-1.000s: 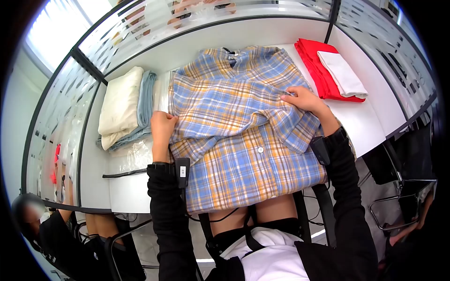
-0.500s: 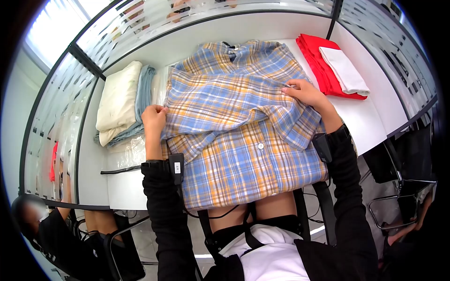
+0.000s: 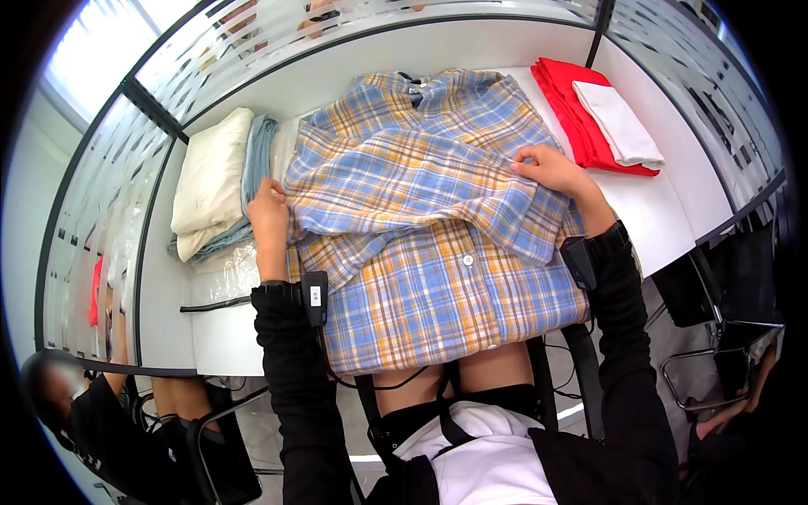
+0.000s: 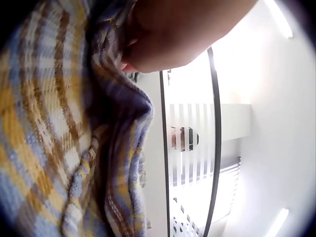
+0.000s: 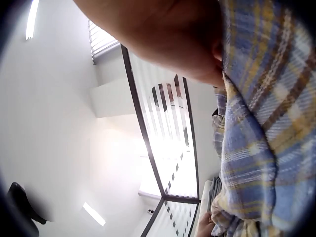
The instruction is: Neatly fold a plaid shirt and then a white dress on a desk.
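Observation:
A blue, yellow and white plaid shirt [image 3: 396,295] lies spread with its collar at the far side and its hem over the near table edge. A loose layer of its cloth crosses the middle in folds. My left hand [image 3: 269,217] pinches this cloth at the shirt's left edge, beside the folded pile. On the right, my right hand [image 3: 551,171] pinches the cloth near the shirt's right side. In the left wrist view, a fold of plaid cloth [image 4: 131,113] runs up to the fingers. The right wrist view has the right fingertips hidden behind the hand [image 5: 163,37].
A folded cream garment [image 3: 210,172] rests on light blue folded cloth [image 3: 259,160] at the left, beside clear plastic [image 3: 227,273]. Folded red cloth [image 3: 581,126] with white cloth [image 3: 619,126] on it lies back right. Striped glass partitions [image 3: 362,25] border the table; another person sits lower left.
My left hand has moved left and slightly away from me, drawing the shirt's cloth outward and stretching its folds. The right hand has barely moved.

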The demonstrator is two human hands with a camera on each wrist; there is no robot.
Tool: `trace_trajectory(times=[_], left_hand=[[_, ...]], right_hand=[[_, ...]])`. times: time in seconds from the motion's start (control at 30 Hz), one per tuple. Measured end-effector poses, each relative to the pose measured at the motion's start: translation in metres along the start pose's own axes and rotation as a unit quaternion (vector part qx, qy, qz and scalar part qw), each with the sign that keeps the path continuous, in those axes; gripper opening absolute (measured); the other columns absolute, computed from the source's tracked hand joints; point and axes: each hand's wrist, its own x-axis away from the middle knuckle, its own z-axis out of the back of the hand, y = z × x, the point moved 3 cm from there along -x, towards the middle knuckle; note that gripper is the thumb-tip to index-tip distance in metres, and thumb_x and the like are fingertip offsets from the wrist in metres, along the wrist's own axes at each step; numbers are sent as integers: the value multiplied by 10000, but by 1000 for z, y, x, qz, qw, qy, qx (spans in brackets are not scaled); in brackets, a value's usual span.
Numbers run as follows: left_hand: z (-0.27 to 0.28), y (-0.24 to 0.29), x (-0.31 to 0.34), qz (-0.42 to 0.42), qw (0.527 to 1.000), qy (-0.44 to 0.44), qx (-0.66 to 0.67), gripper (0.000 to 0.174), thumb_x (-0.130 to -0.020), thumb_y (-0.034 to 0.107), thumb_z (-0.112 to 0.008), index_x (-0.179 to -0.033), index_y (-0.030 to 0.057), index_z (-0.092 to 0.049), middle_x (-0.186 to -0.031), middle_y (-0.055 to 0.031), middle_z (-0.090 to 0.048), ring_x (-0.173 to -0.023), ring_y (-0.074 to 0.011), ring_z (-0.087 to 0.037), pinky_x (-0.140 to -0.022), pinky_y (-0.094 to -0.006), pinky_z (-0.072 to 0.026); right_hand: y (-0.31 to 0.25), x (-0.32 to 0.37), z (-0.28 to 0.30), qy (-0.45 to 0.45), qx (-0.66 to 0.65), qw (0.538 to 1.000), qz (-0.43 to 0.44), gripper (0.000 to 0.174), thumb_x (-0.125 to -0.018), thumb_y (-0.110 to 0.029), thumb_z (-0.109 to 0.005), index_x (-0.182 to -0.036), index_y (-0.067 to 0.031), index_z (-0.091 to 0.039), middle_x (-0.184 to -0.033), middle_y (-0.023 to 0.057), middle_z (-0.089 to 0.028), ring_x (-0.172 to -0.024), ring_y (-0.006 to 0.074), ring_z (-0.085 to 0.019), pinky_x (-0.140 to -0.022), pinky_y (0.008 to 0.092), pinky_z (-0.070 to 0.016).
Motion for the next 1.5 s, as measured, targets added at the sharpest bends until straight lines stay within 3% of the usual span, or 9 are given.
trace_trajectory(times=[0.2,0.4,0.53,0.67,0.8,1.0,1.13,1.27,1.5], left_hand=[[-9,-19,-9,-32,994,-79,67,196,-729,86,-636,-915,29,-612,-723,-150,-612,-670,-250,-592,-625,-331,-450],[0,-15,-3,43,962,-206,175,395,-683,116,-719,-1044,13,-597,-807,-61,-612,-687,-126,-549,-647,-269,-451],[4,-15,0,30,955,-228,188,458,-669,69,-724,-1097,21,-569,-923,-85,-600,-780,-149,-545,-694,-275,-452],[-3,-27,-4,1,953,-233,192,467,-674,50,-714,-1113,23,-558,-1043,-101,-569,-887,-183,-530,-760,-287,-447],[0,-20,-1,4,960,-232,158,454,-693,72,-703,-1118,23,-552,-1114,-119,-546,-966,-231,-532,-813,-315,-437],[13,1,6,-67,970,-232,8,480,-742,259,-667,-1145,36,-529,-1152,-179,-511,-1068,-344,-493,-896,-371,-397],[24,40,16,-46,961,-172,-212,519,-747,310,-650,-1172,51,-502,-1156,-179,-490,-1044,-337,-499,-905,-390,-393],[49,59,-20,-123,947,-208,-212,485,-734,351,-652,-1107,59,-546,-1052,-171,-564,-991,-327,-533,-844,-385,-430],[41,53,-86,-112,870,-339,-339,396,-745,380,-624,-992,71,-626,-956,-134,-632,-931,-308,-580,-771,-384,-462]], right_hand=[[-2,2,0,-33,-27,999,14,285,-829,-271,-572,-923,-4,-606,-837,74,-604,-750,149,-549,-652,272,-431],[-4,7,10,-133,-223,965,-49,295,-847,-259,-566,-1026,-26,-590,-951,54,-597,-852,118,-551,-750,213,-429],[-12,13,11,-115,-213,968,-67,309,-822,-257,-594,-1033,-30,-588,-985,72,-594,-883,135,-550,-766,227,-428],[0,7,4,-73,-68,994,-44,264,-801,-237,-603,-991,-53,-588,-885,44,-591,-750,110,-509,-678,245,-422],[-9,12,13,-52,-48,993,-93,283,-778,-285,-630,-932,-47,-625,-941,100,-616,-879,186,-556,-774,296,-431],[3,3,9,-10,-8,1000,-20,312,-760,-326,-643,-882,-39,-638,-881,128,-634,-833,218,-586,-736,311,-447],[13,0,5,5,4,1000,-2,326,-748,-346,-647,-874,-46,-641,-878,144,-636,-828,248,-597,-723,324,-455],[16,-2,3,8,7,1000,-4,342,-743,-368,-645,-875,-53,-642,-884,144,-636,-830,262,-599,-725,337,-456],[12,1,4,18,25,999,16,358,-742,-386,-641,-882,-56,-635,-891,154,-634,-839,286,-596,-735,350,-457]])
